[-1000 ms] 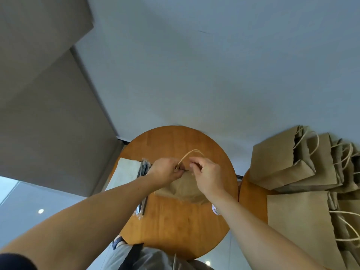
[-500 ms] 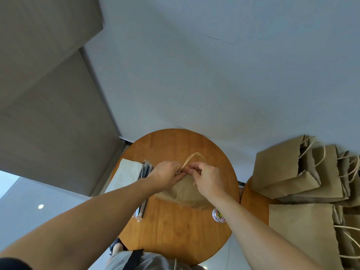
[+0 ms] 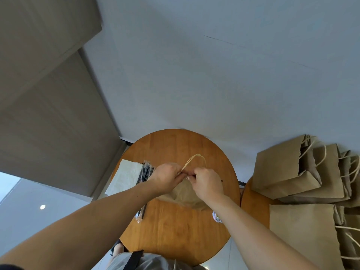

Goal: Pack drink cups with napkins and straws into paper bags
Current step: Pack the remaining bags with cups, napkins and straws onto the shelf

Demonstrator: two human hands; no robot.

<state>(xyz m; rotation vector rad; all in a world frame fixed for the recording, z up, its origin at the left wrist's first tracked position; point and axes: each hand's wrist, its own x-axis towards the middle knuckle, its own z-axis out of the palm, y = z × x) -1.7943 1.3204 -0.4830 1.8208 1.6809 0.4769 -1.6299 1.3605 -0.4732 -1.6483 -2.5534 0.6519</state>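
Note:
A brown paper bag (image 3: 185, 195) stands on the round wooden table (image 3: 175, 227), its top pulled together and its twine handle (image 3: 194, 159) looping up. My left hand (image 3: 167, 177) and my right hand (image 3: 206, 182) pinch the bag's top edge from either side, knuckles close together. What is inside the bag is hidden. A stack of white napkins (image 3: 126, 177) lies at the table's left edge, with black wrapped straws (image 3: 145, 184) beside it. Part of a printed drink cup (image 3: 217, 218) shows under my right forearm.
Several brown paper bags (image 3: 288, 172) with twine handles lie on a second wooden table (image 3: 253, 203) to the right, and a flat bag (image 3: 303, 236) lies nearer me. A pale wall stands behind the tables. A dark strap (image 3: 133, 260) hangs at my waist.
Both hands stay at the bag's top and have drawn a little closer together, and the handle loop stands higher. The camera has tilted slightly.

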